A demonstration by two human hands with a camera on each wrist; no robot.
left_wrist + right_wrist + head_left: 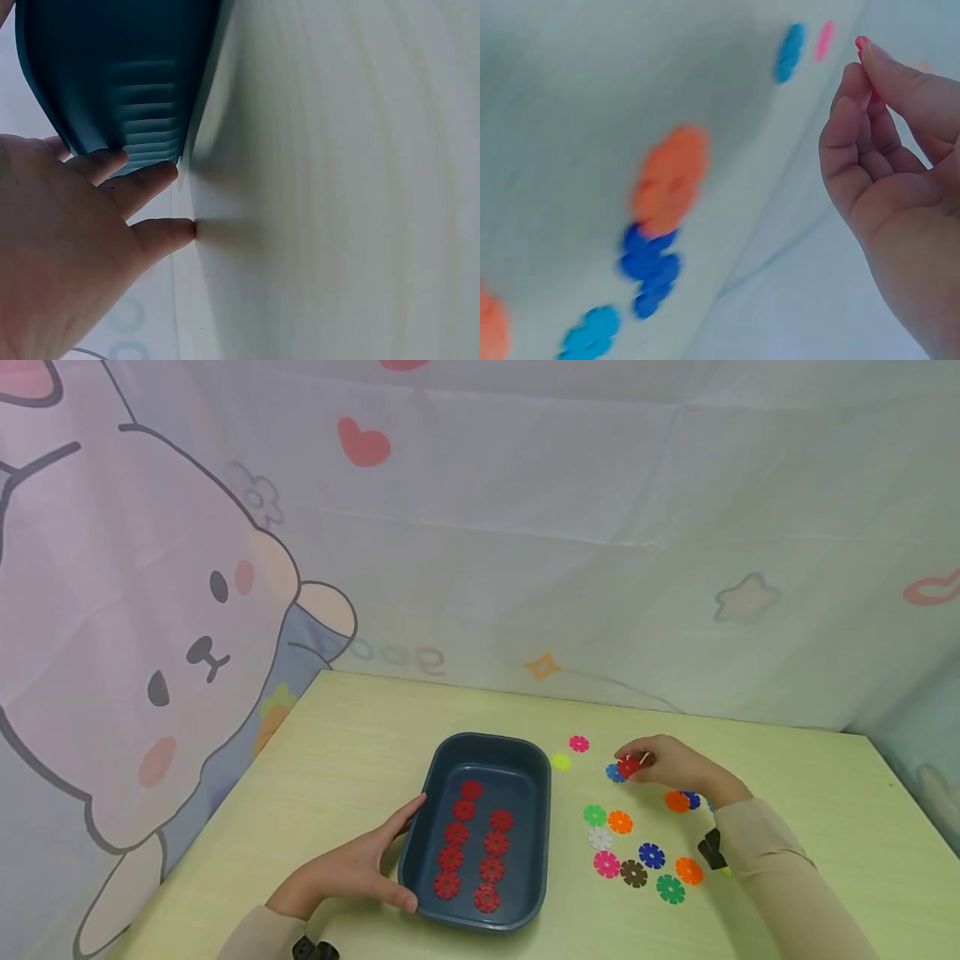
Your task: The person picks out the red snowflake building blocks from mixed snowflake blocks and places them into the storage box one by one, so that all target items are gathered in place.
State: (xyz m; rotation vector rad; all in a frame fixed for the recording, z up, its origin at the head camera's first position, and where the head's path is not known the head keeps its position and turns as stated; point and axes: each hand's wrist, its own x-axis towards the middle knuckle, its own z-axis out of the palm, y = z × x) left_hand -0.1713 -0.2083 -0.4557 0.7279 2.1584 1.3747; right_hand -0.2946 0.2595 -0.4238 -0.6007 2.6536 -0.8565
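Observation:
A dark blue-grey plastic tray [543, 868] holds several red notched snowflake discs [456, 834], laid in two columns. My left hand [360, 867] rests against the tray's left side, thumb at the near left corner. In the left wrist view, its fingers [150, 187] are spread and nearly straight beside the tray's outer wall [142, 105]. Right of the tray, my right hand [675, 766] pinches a red snowflake disc [628, 767] between thumb and fingertips. A light blue disc [615, 773] shows just beside it. In the right wrist view, only a sliver of the red disc [863, 43] shows.
Several discs of other colours lie scattered on the table right of the tray, among them green [671, 889], orange [689, 871], brown [633, 873] and white [600, 838]. Pink [579, 744] and yellow [561, 762] discs lie farther back. A printed cloth [525, 527] hangs behind the table.

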